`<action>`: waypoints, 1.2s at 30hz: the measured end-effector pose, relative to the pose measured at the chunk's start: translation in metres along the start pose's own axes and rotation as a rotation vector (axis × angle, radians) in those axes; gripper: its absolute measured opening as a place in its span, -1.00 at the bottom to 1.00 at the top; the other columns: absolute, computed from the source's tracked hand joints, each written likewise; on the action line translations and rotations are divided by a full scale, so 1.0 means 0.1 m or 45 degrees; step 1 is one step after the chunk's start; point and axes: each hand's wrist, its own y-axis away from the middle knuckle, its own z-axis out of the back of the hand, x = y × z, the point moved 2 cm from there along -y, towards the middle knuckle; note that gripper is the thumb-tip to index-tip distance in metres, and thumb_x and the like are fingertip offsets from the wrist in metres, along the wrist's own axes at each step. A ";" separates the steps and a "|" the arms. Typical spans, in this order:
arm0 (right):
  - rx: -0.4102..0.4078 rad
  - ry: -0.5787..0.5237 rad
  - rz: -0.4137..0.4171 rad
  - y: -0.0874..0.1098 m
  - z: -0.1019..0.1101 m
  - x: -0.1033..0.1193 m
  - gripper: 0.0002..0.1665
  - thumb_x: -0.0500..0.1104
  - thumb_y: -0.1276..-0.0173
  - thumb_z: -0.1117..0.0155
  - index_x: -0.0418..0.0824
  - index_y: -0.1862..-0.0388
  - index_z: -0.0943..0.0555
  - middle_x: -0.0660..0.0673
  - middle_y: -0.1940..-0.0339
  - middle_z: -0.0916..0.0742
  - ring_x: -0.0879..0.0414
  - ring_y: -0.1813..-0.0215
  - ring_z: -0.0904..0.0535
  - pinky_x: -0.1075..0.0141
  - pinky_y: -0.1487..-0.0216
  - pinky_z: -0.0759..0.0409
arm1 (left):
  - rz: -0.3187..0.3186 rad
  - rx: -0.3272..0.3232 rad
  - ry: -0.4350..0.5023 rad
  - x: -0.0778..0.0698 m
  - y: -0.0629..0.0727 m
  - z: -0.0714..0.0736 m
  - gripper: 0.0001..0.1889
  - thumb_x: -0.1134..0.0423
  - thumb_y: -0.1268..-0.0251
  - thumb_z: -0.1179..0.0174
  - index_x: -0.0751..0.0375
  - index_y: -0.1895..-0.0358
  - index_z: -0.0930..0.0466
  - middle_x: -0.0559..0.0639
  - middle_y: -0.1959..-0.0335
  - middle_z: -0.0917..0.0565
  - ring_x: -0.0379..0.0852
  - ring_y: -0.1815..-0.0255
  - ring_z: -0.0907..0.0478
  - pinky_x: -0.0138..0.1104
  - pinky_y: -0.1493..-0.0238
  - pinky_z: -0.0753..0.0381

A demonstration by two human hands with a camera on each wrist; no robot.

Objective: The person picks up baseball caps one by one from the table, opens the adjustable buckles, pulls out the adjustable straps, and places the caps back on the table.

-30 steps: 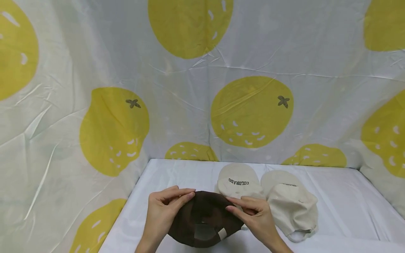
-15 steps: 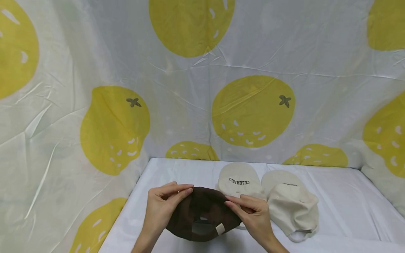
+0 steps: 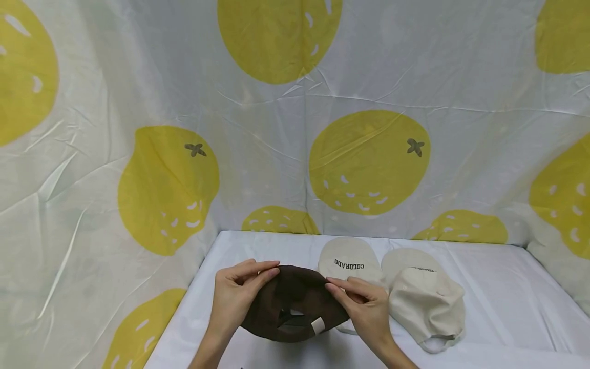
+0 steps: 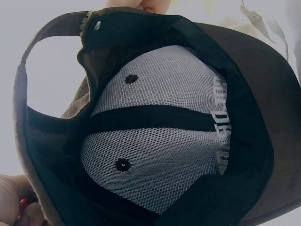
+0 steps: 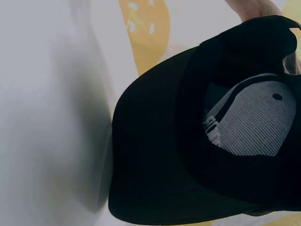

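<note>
A dark brown baseball cap is held above the white table by both hands, its opening toward me. My left hand pinches the cap's far left edge between thumb and fingers. At the far right edge, my right hand pinches it the same way. A small white label shows on the inside near the lower edge. The left wrist view looks into the cap, with pale mesh lining, a strap gap at one end and the brim at the other. Its brim shows dark in the right wrist view.
Two beige caps lie on the table behind and right: one lettered COLORADO, partly hidden by the brown cap and right hand, and another beside it. A lemon-print cloth hangs behind and at both sides.
Both hands have shifted the brown cap slightly up and away in the head view, keeping their pinch on its edge. The beige caps have stayed in place.
</note>
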 end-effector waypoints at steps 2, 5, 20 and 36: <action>-0.024 0.009 -0.066 -0.01 -0.01 0.00 -0.70 -0.60 -0.11 -0.47 -0.39 0.18 -0.83 -0.03 0.71 -0.53 0.39 0.62 -0.18 0.46 0.71 -0.16 | -0.014 -0.007 -0.004 0.00 -0.01 0.00 -0.86 0.43 -0.12 -0.52 0.23 0.23 -0.87 -0.02 0.73 -0.34 -0.28 0.65 -0.12 -0.33 0.65 -0.16; -0.058 0.008 -0.158 -0.02 -0.02 -0.01 -0.76 -0.56 -0.15 -0.48 -0.39 0.19 -0.83 -0.08 0.60 -0.67 0.47 0.56 -0.25 0.36 0.71 -0.22 | -0.034 -0.017 -0.008 0.00 -0.02 0.00 -0.85 0.43 -0.12 -0.52 0.23 0.22 -0.87 -0.03 0.74 -0.32 -0.26 0.65 -0.10 -0.33 0.65 -0.16; -0.125 0.053 -0.287 -0.07 -0.04 -0.01 -0.83 -0.47 -0.23 -0.48 -0.39 0.18 -0.83 -0.06 0.28 -0.86 0.31 0.27 -0.69 0.56 0.32 -0.62 | -0.300 0.248 0.028 -0.27 0.24 -0.16 -0.80 0.51 -0.12 -0.48 0.33 0.16 -0.84 -0.03 0.69 -0.30 -0.17 0.65 -0.17 -0.46 0.66 -0.19; -0.185 0.129 -0.293 -0.15 -0.03 -0.09 -0.88 -0.42 -0.23 -0.52 -0.33 0.24 -0.84 0.07 0.69 -0.58 0.24 0.68 -0.17 0.34 0.72 -0.11 | -0.649 0.256 -0.286 -0.18 0.47 -0.31 -0.67 0.44 0.11 -0.62 0.20 0.17 -0.87 -0.13 0.70 -0.29 -0.42 0.68 -0.15 -0.69 0.63 -0.14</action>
